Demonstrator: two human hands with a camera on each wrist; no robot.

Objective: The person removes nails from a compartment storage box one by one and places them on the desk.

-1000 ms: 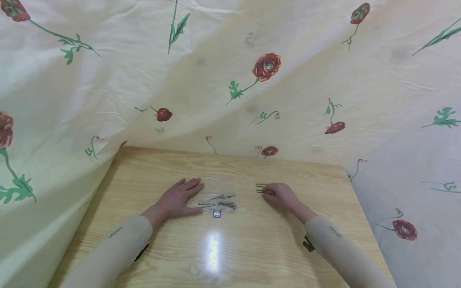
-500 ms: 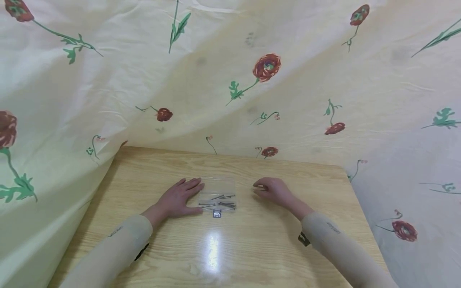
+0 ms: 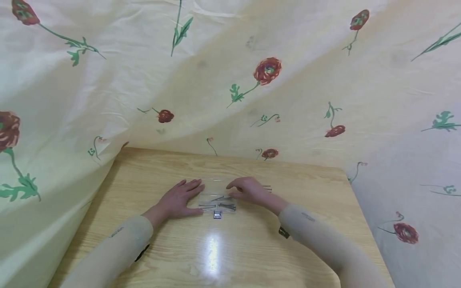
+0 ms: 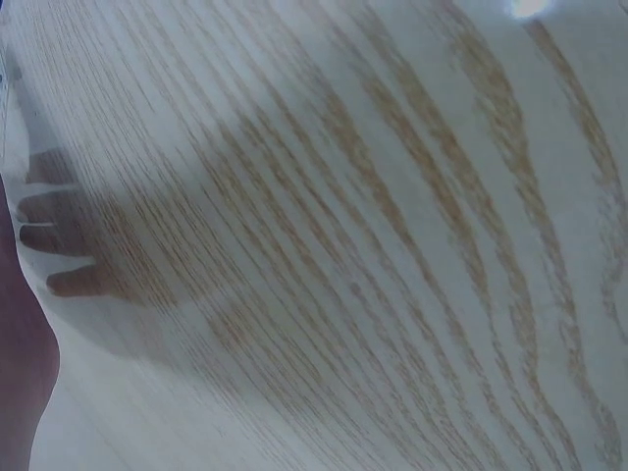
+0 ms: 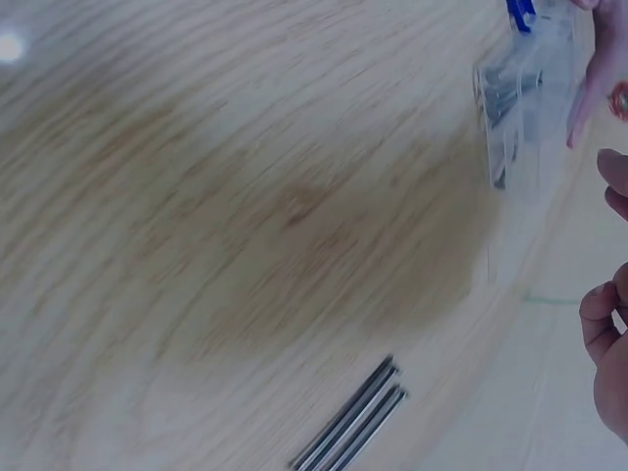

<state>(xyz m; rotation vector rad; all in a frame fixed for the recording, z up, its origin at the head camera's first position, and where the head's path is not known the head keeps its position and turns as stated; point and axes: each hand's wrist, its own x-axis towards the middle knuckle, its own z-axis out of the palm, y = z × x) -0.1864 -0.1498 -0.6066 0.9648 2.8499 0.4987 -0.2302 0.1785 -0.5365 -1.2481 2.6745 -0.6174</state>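
Observation:
A clear plastic box (image 3: 212, 186) lies on the table with its lid folded back and several nails (image 3: 207, 207) in its compartments. My left hand (image 3: 180, 199) rests flat at the box's left side, fingers spread, fingertips and thumb at its edge. Over the box's right side hovers my right hand (image 3: 248, 190), thumb and fingers apart, with nothing visible between them. More nails (image 3: 267, 187) lie side by side on the table, partly hidden behind that hand. The right wrist view shows these nails (image 5: 348, 417) as a neat row.
A blue-and-white tab (image 3: 217, 215) sits at the box's front edge. The wood-grain table (image 3: 173, 256) is bordered at the back and sides by a hanging flowered cloth (image 3: 201, 92).
My right hand has moved left from the row of nails to the box's right side, and its fingers have spread. My left hand has stayed in place.

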